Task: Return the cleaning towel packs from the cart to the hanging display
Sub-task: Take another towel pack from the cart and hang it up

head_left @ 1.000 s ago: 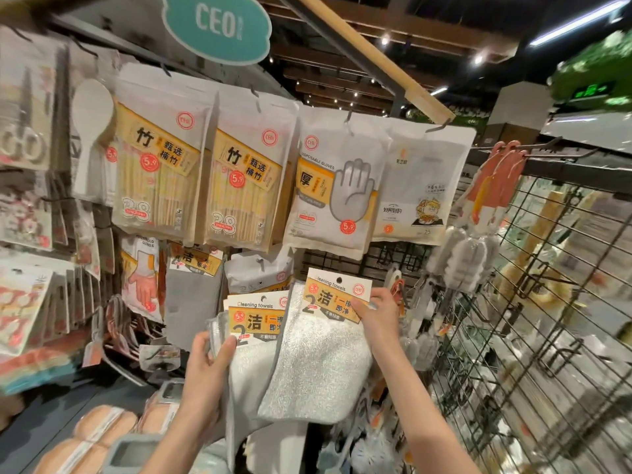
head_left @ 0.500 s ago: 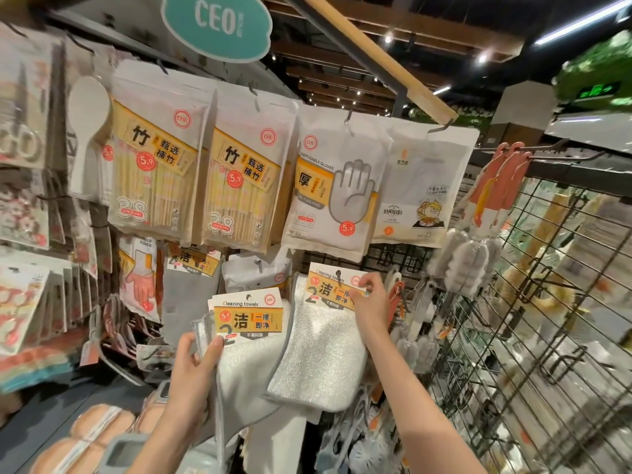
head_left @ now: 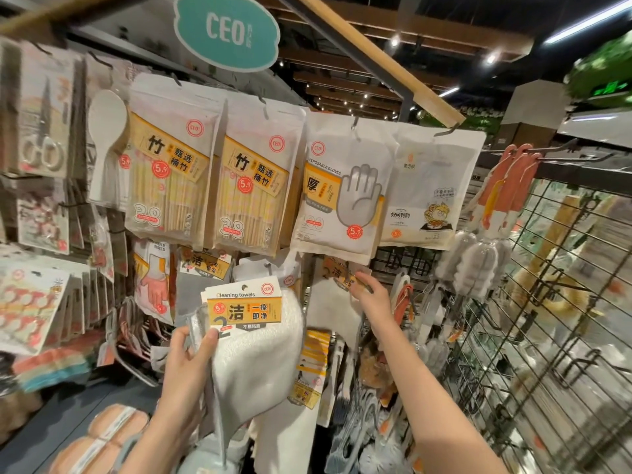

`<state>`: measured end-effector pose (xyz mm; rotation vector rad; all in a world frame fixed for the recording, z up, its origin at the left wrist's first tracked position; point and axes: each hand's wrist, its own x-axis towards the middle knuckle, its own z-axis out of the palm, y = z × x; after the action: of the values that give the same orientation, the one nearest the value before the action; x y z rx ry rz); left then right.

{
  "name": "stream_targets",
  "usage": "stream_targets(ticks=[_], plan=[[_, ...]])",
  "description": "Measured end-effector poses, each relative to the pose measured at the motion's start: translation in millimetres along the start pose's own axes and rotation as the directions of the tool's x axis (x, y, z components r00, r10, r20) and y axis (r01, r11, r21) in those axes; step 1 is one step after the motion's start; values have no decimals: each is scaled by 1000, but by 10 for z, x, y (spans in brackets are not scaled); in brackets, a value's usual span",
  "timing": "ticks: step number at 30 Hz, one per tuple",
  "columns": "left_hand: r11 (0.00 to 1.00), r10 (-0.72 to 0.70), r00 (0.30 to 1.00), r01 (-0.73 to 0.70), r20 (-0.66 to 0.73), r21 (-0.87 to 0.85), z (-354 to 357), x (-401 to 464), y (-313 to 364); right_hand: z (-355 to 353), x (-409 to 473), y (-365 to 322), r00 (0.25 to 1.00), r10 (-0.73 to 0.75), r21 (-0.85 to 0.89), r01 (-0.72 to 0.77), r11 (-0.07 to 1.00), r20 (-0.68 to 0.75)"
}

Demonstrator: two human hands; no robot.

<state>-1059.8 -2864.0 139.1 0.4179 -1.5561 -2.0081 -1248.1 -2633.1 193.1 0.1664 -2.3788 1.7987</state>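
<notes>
My left hand [head_left: 189, 354] grips a cleaning towel pack [head_left: 260, 364] by its left edge, low in the middle of the view. Its white and yellow header card faces me. The white cloth bulges to the right and hangs down. Further back, my right hand [head_left: 371, 292] reaches up to a second cleaning towel pack [head_left: 328, 302]. That pack hangs on the display, just under the disposable gloves bag. My fingertips pinch the right end of its yellow header card, which is blurred and partly hidden by the bag above.
Bamboo chopstick bags [head_left: 171, 179] and a disposable gloves bag [head_left: 342, 189] hang in the row above. Orange-handled brushes [head_left: 492, 213] hang beside a black wire grid [head_left: 554, 302] on the right. A teal CEO sign [head_left: 227, 29] and a slanted wooden beam [head_left: 379, 59] are overhead.
My right hand has carried its towel pack up and back onto the display under the gloves bag. My left hand has lifted its pack higher and toward the middle.
</notes>
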Motion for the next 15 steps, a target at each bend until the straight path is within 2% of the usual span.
stream_targets(ticks=[7,11,15], plan=[[1000,3,1000,-3,27,-1,119,-52,16,-28,-345,13,996,-85,-54,86,995,22],[999,-28,996,31,81,-26,196,-70,-2,21,-591,-68,986,-157,-15,158,987,63],[999,-31,996,34,87,-37,280,-104,-34,154,-773,-242,955,-170,3,174,985,242]])
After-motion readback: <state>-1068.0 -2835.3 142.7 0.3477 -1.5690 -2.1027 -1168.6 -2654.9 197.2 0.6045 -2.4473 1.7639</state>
